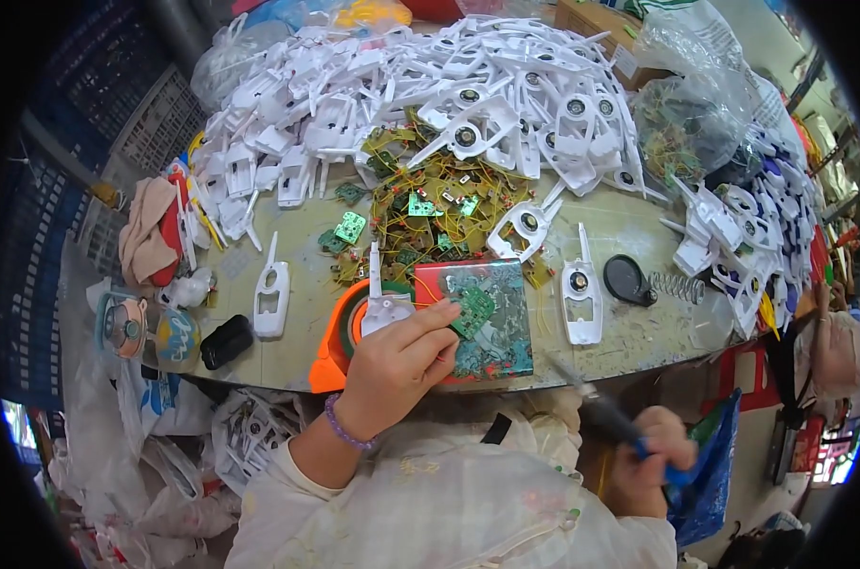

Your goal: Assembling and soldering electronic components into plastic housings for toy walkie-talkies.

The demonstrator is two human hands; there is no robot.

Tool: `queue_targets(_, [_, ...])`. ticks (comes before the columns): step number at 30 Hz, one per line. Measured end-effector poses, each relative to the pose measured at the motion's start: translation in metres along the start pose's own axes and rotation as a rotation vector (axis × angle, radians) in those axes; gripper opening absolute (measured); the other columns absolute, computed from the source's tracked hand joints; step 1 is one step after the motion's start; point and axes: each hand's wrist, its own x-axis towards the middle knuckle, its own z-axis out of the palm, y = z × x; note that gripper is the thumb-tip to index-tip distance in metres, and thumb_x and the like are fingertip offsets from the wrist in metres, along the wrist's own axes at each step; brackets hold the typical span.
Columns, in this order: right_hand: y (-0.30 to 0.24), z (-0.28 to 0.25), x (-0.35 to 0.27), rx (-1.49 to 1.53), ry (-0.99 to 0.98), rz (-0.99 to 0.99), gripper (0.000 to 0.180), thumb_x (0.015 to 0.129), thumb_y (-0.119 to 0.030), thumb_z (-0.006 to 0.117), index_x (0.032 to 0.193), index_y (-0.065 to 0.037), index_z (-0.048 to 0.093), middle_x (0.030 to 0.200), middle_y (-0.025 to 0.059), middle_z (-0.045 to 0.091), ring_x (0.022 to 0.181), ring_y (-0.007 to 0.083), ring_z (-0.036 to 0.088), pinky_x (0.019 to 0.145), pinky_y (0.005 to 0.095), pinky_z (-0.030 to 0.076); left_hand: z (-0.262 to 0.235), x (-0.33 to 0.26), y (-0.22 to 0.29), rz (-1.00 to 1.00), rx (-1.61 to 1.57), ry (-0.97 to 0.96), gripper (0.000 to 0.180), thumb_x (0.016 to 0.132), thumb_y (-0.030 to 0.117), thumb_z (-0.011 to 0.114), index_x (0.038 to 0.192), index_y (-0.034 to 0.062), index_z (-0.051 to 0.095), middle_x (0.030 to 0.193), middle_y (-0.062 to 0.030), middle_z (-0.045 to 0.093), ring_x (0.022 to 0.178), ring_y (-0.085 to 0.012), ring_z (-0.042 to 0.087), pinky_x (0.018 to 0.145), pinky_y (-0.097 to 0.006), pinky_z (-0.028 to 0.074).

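Note:
My left hand [403,356] pinches a small green circuit board [474,314] above a red-edged pad with a blue-green top [506,327]. Under and beyond its fingers is a white plastic handset shell [382,305], its thin stem pointing away from me. The shell rests by an orange-and-black ring-shaped object [329,353], largely covered by the shell and my hand. At the lower right, past the table's front edge, my right hand [650,462] is closed round what looks like a soldering iron [612,417]. Motion blurs this dark tool with blue at its grip.
Wired circuit boards [449,204] lie heaped mid-table, before a large pile of white shells [401,85]. Single shells [271,299] [582,294] lie left and right. A black round cover [627,279], a spring [676,286], a black case [227,342] and a jar [172,338] stand about.

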Motion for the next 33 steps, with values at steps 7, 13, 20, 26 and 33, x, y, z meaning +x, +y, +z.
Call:
queue_targets(7, [0.011,0.04,0.015,0.023,-0.26,-0.112,0.015,0.085,-0.015,0.055,0.084,-0.001,0.051,0.056,0.0065,0.051,0.042,0.0192,0.047,0.038,0.0307,0.035,-0.001,0.0,0.003,-0.007,0.032,0.016,0.016,0.07,0.002,0.071,0.083,0.004,0.062,0.106,-0.0069,0.066,0.094,-0.021,0.066,0.073,-0.03,0.055])
queue_targets(13, [0.012,0.045,0.015,0.034,-0.331,-0.109,0.014,0.082,-0.012,0.058,0.088,-0.001,0.052,0.062,0.0074,0.055,0.049,0.0222,0.053,0.043,0.0323,0.041,0.001,0.0,0.001,0.001,0.022,0.009,0.016,0.07,0.002,0.071,0.083,0.0038,0.062,0.106,-0.0067,0.066,0.095,-0.0207,0.066,0.073,-0.03,0.055])
queue_targets(20, [0.012,0.049,0.015,0.024,-0.332,-0.13,0.016,0.083,-0.014,0.059,0.09,-0.002,0.052,0.064,0.0064,0.055,0.05,0.0211,0.053,0.043,0.0321,0.042,0.0,-0.001,0.001,0.0,0.014,0.008,0.016,0.07,0.001,0.071,0.082,0.0037,0.061,0.105,-0.0072,0.066,0.096,-0.0209,0.066,0.073,-0.03,0.055])
queue_targets(26, [0.012,0.049,0.016,0.0,-0.333,-0.162,0.017,0.082,-0.015,0.06,0.091,-0.003,0.052,0.064,0.0053,0.054,0.05,0.0202,0.052,0.043,0.0315,0.042,0.0,-0.001,0.002,-0.004,0.02,0.017,0.015,0.07,0.001,0.071,0.081,0.0035,0.061,0.105,-0.0071,0.066,0.096,-0.0209,0.066,0.073,-0.03,0.055])
queue_targets(33, [0.009,0.049,0.026,-0.014,-0.439,-0.202,0.017,0.079,-0.013,0.06,0.091,-0.004,0.052,0.064,0.004,0.054,0.049,0.0174,0.05,0.042,0.029,0.04,-0.001,0.001,0.004,-0.005,0.02,0.004,0.015,0.07,0.001,0.071,0.081,0.0033,0.061,0.104,-0.0072,0.065,0.097,-0.021,0.066,0.074,-0.03,0.055])
